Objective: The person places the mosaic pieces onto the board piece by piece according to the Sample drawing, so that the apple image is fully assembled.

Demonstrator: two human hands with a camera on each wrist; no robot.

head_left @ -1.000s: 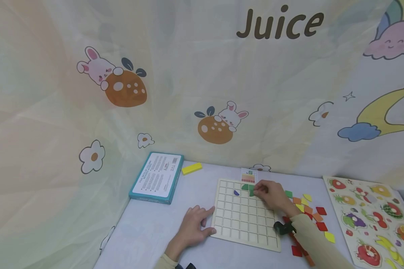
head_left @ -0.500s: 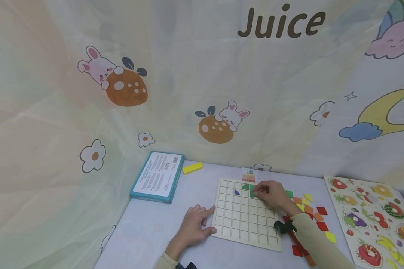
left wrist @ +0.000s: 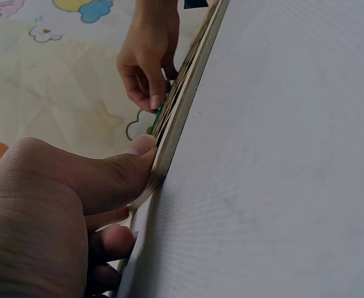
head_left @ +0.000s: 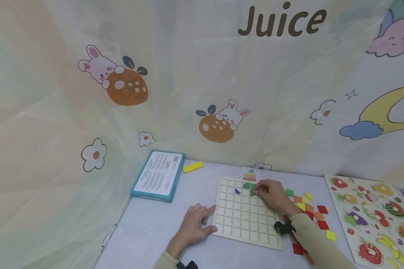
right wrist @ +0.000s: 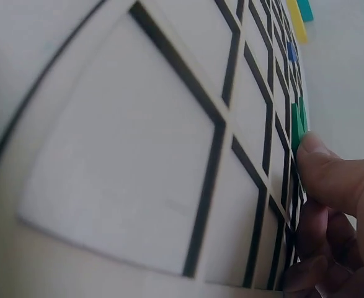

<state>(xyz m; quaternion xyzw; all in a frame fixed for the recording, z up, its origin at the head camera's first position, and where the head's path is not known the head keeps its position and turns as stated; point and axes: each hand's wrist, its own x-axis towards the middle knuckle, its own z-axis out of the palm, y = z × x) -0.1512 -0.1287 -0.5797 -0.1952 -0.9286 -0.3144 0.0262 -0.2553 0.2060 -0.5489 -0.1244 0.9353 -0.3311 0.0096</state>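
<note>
A pale wooden grid board [head_left: 245, 216] lies on the table. My left hand [head_left: 194, 224] rests at its left edge, index finger and thumb spread apart and touching the rim; the left wrist view shows the thumb [left wrist: 119, 177] against the board's edge. Over the upper right cells, my right hand [head_left: 271, 194] pinches a green tile [right wrist: 296, 127] between thumb and fingertips, partly hidden by them. Beside it in the top row sits a green piece with a rounded corner [head_left: 245, 185]. A small blue half-round piece [head_left: 237, 191] lies in a cell to the left.
A small printed pattern card [head_left: 250, 174] lies behind the board. Loose red, orange, yellow and green tiles [head_left: 322, 225] scatter to the right, partly under the right forearm. Further right is a fruit puzzle board [head_left: 373, 220]. A blue-edged box [head_left: 158, 175] and yellow block [head_left: 193, 167] stand back left.
Both hands keep nearly the same place and the right fingers stay at the green tile. The head view has shifted very slightly.
</note>
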